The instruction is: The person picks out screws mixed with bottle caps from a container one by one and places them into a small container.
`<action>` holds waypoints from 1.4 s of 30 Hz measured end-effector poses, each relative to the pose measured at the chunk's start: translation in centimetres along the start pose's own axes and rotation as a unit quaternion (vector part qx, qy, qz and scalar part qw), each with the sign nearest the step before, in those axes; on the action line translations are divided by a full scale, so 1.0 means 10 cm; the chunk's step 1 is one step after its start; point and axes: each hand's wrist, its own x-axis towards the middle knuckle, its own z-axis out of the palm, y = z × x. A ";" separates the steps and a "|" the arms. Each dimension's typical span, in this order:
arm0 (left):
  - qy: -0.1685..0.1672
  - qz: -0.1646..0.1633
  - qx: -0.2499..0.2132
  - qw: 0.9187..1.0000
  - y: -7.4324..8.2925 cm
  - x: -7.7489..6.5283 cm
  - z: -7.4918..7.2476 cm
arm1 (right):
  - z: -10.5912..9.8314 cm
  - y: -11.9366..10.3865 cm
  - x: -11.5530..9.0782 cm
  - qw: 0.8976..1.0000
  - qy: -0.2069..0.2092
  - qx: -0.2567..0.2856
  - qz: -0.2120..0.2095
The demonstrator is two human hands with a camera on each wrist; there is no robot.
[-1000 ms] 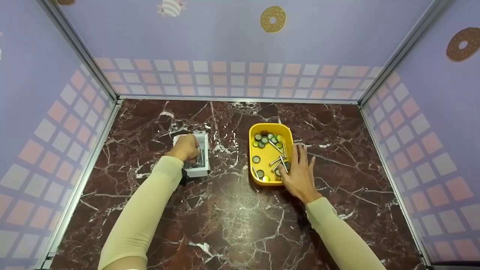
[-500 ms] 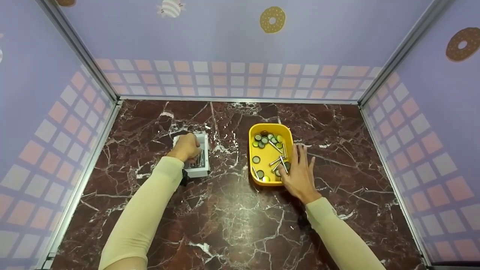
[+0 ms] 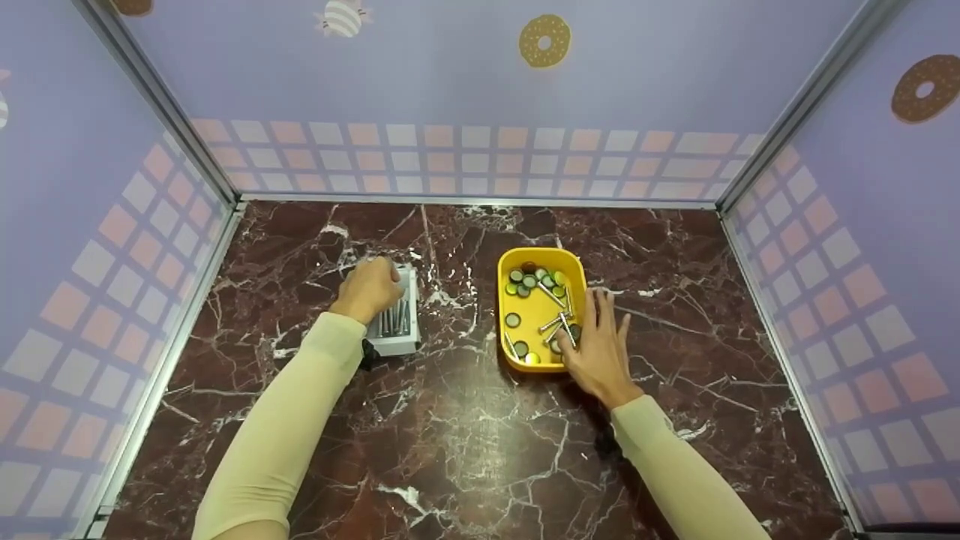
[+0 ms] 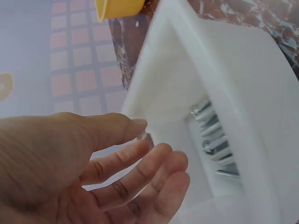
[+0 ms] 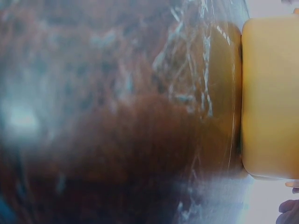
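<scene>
Hands [image 3: 369,289], two (right [image 3: 600,352] touching one yellow tray [image 3: 532,309]), one white box [image 3: 397,348]

The left hand [image 3: 367,290] hides part of the white box [image 3: 395,348] and most of a small thing [image 4: 148,138] it pinches. In the right wrist view, the yellow tub [image 5: 272,98] is cut off and the table [image 5: 107,93] is blurry.

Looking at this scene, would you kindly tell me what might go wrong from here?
The left hand hovers over the white box; whether it pinches anything is unclear, but lowering it might disturb the lined-up screws inside.
In the yellow bin, loose screws lie near round caps, so picking one could drag along the other.
The right hand rests at the bin's right rim, so a hard push might shift or tip it.
</scene>
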 end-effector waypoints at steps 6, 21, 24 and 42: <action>0.023 0.010 0.010 1.000 0.10 -0.03 0.01 | -0.01 0.00 -0.01 1.000 -0.005 -0.002 0.001; 0.068 0.133 0.045 0.988 0.63 -0.10 0.16 | -0.01 0.00 0.00 1.000 -0.008 -0.015 -0.003; 0.068 0.161 0.062 0.983 0.73 -0.11 0.22 | -0.01 0.02 0.00 1.000 -0.008 -0.016 -0.004; 0.005 0.271 0.133 0.953 1.32 -0.13 0.51 | -0.03 -0.01 -0.02 1.000 -0.015 -0.008 0.000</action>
